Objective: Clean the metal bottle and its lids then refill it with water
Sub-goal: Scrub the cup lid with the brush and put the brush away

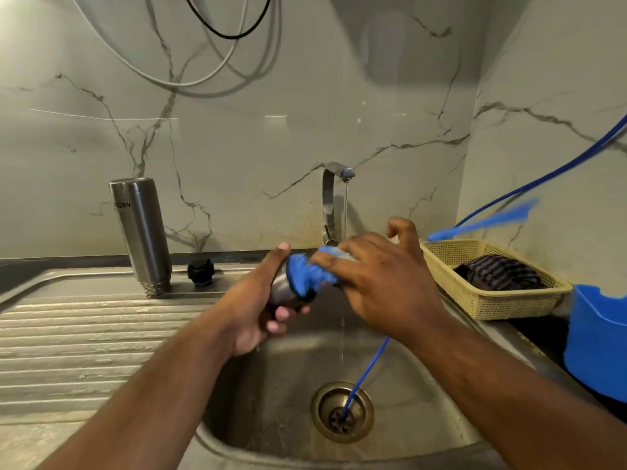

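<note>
Steel sink basin: a thin blue hose ends in the drain; a thin stream falls from the bent steel tap.
Round steel outer lid: over the basin, left hand curled round it.
Blue scrubbing cloth: pinched by the right hand and pressed on the lid.
Cylindrical steel bottle: mouth down on the ribbed drainboard, black screw cap just beside it.
Yellow mesh plastic basket: holds a dark striped cloth.
</note>
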`<state>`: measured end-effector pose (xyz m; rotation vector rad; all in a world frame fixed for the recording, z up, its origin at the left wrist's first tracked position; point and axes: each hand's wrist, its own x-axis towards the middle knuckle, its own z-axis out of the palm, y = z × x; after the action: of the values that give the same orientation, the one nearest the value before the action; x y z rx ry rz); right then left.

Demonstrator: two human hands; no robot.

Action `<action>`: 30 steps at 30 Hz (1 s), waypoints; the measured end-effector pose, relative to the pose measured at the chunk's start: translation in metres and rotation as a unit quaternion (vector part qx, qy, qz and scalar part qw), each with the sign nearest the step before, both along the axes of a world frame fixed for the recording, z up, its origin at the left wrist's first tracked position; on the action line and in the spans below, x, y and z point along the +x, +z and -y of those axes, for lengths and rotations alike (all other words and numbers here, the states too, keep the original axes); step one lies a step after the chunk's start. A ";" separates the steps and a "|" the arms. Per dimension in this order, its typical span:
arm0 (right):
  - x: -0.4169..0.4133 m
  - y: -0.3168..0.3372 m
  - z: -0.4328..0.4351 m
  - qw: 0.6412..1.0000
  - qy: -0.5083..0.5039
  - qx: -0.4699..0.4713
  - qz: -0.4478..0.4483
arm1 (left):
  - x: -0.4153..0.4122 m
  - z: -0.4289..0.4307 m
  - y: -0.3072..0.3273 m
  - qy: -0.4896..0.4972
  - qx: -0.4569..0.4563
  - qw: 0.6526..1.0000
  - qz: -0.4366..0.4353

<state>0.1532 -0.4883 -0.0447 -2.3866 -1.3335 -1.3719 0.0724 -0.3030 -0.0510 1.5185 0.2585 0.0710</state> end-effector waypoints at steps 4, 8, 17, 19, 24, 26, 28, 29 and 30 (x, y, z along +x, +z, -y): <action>0.004 0.002 0.000 0.967 -0.052 0.009 -0.250 | 0.004 0.000 0.000 0.050 0.272 0.946 0.167; 0.013 -0.002 0.002 0.987 -0.017 0.002 -0.159 | 0.008 -0.004 -0.002 0.038 0.043 0.987 0.152; 0.005 -0.001 0.002 0.984 0.026 -0.042 -0.171 | 0.002 -0.008 -0.002 -0.007 0.184 0.981 0.061; 0.011 -0.004 0.003 0.975 0.014 -0.034 -0.218 | 0.004 -0.007 -0.001 0.030 0.305 0.937 0.167; 0.017 -0.012 0.005 0.990 0.017 -0.070 -0.117 | 0.006 -0.003 -0.002 -0.029 0.023 0.976 0.217; 0.019 -0.017 0.002 0.995 0.012 -0.081 -0.057 | 0.010 0.001 -0.003 0.021 -0.088 0.970 0.226; 0.020 -0.020 -0.001 0.997 0.023 -0.065 -0.018 | 0.015 0.001 -0.006 0.101 -0.069 0.964 0.236; 0.020 -0.020 -0.002 0.998 0.025 -0.051 -0.010 | 0.017 -0.001 -0.008 0.142 -0.028 0.962 0.231; 0.019 -0.020 -0.003 0.999 0.022 -0.038 -0.007 | 0.018 -0.002 -0.009 0.176 0.028 0.963 0.203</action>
<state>0.1726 -0.4857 -0.0648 -2.3936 -1.4503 -1.3135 0.0904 -0.3007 -0.0598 1.4631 0.1934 0.6699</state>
